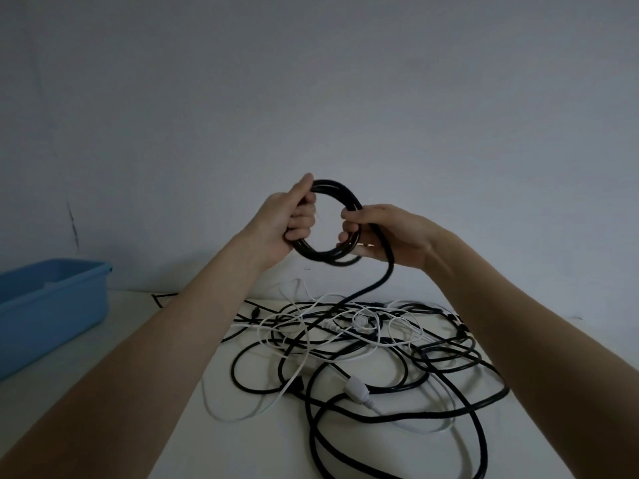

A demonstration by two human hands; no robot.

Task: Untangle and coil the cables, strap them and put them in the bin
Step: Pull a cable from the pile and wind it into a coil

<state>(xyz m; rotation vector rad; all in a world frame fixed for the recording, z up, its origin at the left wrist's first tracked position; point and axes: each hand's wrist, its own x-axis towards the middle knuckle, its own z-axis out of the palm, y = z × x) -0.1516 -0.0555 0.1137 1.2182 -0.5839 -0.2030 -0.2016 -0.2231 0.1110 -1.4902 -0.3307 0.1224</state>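
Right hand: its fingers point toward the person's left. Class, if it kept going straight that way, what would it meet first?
Past the black coil it already grips, the right hand would probably meet the left hand holding the coil's opposite side, though depth is unclear.

**Item Count: Work Surface**

Two hands are showing: one left hand (pixel 281 223) and one right hand (pixel 390 236). Between them they are holding one black coil (pixel 332 219), with one strand trailing down from its 4 o'clock side.

One blue bin (pixel 52 305) is sitting at 9 o'clock from the cable pile.

One tangled cable pile (pixel 363 357) is lying on one white table (pixel 138 357). It is mixing two kinds of cable, black and white; the loops are overlapping too heavily for an exact count of either. One white plug (pixel 358 390) is showing plainly near the pile's centre. At 12 o'clock at least two small connectors are appearing, too small to classify.
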